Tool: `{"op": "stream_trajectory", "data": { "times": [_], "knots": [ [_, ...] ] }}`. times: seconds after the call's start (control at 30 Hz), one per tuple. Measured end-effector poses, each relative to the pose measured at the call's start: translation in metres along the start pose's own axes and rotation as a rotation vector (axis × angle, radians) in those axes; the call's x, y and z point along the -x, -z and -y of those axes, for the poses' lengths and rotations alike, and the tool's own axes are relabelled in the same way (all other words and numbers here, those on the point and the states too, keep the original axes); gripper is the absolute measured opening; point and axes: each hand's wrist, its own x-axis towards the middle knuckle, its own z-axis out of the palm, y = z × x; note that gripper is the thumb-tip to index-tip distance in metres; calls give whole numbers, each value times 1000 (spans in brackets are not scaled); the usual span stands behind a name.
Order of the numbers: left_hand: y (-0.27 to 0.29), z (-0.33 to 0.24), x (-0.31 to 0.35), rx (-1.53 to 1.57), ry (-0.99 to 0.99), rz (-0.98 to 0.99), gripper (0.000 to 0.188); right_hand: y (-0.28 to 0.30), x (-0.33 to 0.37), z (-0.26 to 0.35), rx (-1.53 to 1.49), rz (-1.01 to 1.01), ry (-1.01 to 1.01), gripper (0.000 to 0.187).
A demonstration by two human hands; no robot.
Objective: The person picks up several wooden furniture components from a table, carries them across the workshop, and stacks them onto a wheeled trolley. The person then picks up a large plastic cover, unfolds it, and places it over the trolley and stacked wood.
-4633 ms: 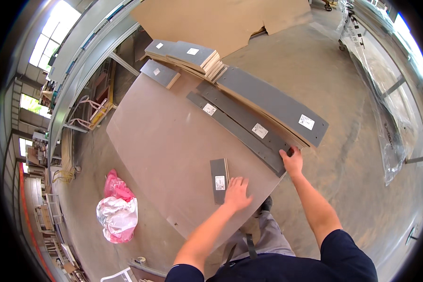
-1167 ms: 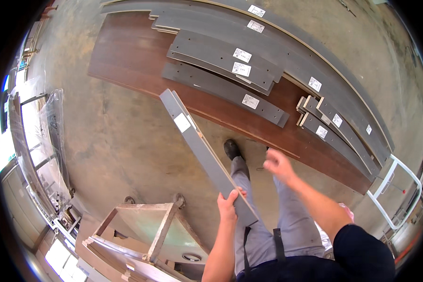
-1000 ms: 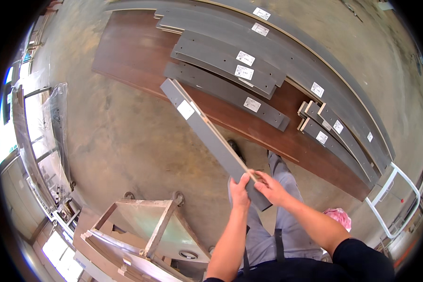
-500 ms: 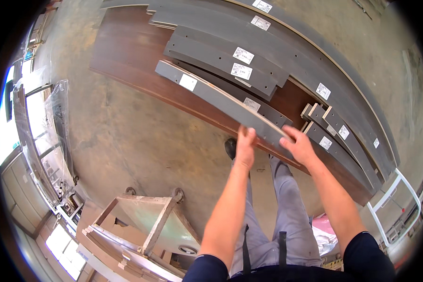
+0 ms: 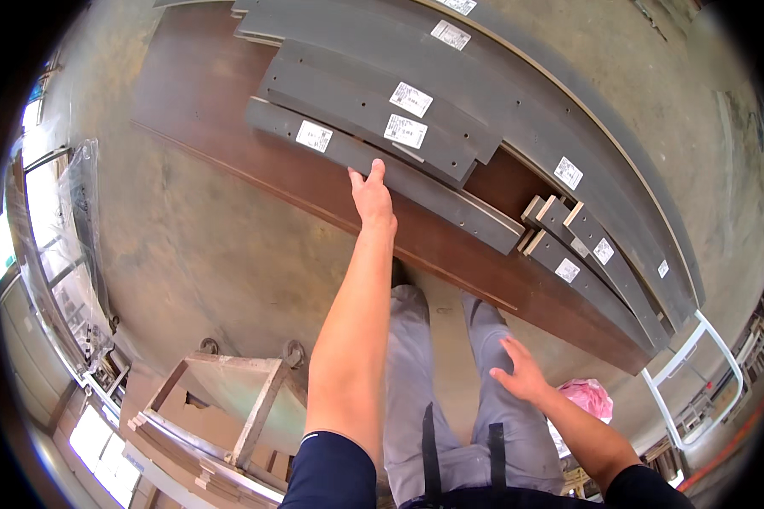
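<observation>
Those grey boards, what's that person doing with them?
The person's left hand is at the edge of the nearest grey board, which lies over a big brown panel. The right hand is open, away from the boards. Other grey boards with white labels lie just beyond.

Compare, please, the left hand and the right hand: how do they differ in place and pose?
The left hand is stretched forward to the narrow grey board; the right hand is near the right trouser leg, apart from the boards.
The right hand is plainly open; the left hand's grip is partly hidden.
Both are bare.
</observation>
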Motion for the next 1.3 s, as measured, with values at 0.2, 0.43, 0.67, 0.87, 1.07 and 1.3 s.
{"op": "stream_trajectory", "data": {
  "times": [0.2,0.43,0.67,0.87,1.07,1.3],
  "knots": [
    [76,35,58,-501,-147,159,69,-4,21,-1,91,46,-12,68],
    [305,154,305,-765,374,-22,64,29,54,46,304,116,42,66],
    [420,171,560,-700,623,-289,40,26,82,15,656,228,196,61],
    [433,138,575,-532,453,-253,46,5,76,74,704,152,396,48],
    [482,165,584,-290,280,-400,48,-111,92,248,827,241,416,63],
    [549,235,639,174,377,-934,55,-389,133,445,911,502,1086,62]
  ]
}}
